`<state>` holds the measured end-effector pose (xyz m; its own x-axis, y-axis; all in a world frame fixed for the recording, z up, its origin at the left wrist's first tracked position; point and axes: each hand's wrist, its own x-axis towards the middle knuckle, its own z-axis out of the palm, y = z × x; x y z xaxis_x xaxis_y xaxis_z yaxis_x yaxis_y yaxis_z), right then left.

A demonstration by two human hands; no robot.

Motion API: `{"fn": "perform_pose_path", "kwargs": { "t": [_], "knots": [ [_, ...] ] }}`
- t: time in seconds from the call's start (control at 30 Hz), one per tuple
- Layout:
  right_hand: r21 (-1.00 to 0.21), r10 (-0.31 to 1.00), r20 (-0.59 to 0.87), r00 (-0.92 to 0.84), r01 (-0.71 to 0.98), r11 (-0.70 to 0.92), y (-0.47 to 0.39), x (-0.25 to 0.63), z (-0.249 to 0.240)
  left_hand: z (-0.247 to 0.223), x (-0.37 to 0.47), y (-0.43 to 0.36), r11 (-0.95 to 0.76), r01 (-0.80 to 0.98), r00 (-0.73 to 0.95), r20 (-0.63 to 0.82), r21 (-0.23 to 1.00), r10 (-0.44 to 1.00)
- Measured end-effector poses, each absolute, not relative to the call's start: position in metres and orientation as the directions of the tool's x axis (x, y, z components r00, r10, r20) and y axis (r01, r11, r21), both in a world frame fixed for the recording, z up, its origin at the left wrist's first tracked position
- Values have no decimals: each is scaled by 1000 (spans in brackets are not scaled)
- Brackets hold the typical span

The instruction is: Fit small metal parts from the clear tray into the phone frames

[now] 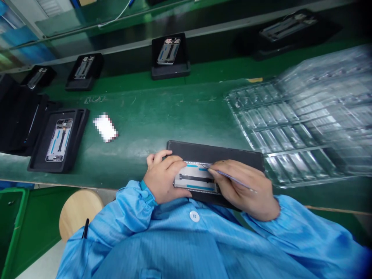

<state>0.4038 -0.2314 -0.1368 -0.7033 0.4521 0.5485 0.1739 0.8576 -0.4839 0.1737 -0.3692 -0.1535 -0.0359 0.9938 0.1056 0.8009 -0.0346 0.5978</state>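
Close to my body, an opened phone frame (194,176) lies on a black tray (238,153), with blue strips and a dark flex cable across its silver inside. My left hand (164,178) grips its left end, fingers at the far edge and thumb along the near edge. In my right hand (244,186) is a thin, pointed, tweezers-like tool (232,177). Its tip meets the far edge of the frame, where a fine dark wire or strip shows. That hand partly covers the frame's right end.
Another phone frame (59,141) lies in a black tray (35,161) at left, beside stacked black trays (14,116). Further trays with frames line the back belt. Clear plastic blister trays (290,128) cover the right side. A wooden stool (80,211) stands below the green bench (162,112).
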Motion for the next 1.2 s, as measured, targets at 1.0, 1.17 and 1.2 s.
{"fn": "perform_pose_path", "kwargs": {
  "t": [1.0,1.17,1.2],
  "knots": [
    [-424,468,474,-746,273,863,-221,394,-130,-153,173,-370,-50,789,-28,117,612,993],
    [-472,428,383,-818,225,853,-204,389,-126,-148,173,-370,-32,792,-21,79,610,997],
    [-497,437,361,-824,227,838,-201,390,-125,-148,173,-370,-28,793,-20,71,609,997]
  ]
}}
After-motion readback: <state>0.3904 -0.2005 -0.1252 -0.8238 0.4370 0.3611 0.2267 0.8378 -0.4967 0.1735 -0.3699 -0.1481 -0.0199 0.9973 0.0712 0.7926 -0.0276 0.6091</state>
